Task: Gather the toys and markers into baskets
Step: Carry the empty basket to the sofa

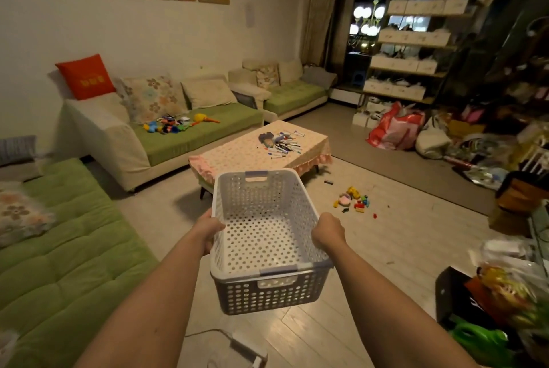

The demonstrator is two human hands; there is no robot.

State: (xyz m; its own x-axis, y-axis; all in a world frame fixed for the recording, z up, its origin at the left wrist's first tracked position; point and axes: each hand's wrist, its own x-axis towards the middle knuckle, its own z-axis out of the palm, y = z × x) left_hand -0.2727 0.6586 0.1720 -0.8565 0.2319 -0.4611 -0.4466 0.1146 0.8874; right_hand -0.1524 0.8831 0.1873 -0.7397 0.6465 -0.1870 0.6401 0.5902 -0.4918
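I carry a grey perforated plastic basket (267, 293) with a white rim in front of me, above the floor; nothing lies in it. My left hand (208, 231) grips its left rim and my right hand (328, 232) grips its right rim. Several markers (283, 143) lie scattered on the low table (237, 153) with the peach cloth, just beyond the basket. A pile of colourful toys (175, 125) sits on the green sofa seat (202, 135) at the left. More small toys (355, 199) lie on the floor to the right of the table.
A green sofa section (59, 263) runs along my left. Bags (395, 126) and clutter fill the right side under shelves (410, 64). A white power adapter and cable (246, 347) lie on the floor near my feet. A dark box with bags (487, 302) stands at lower right.
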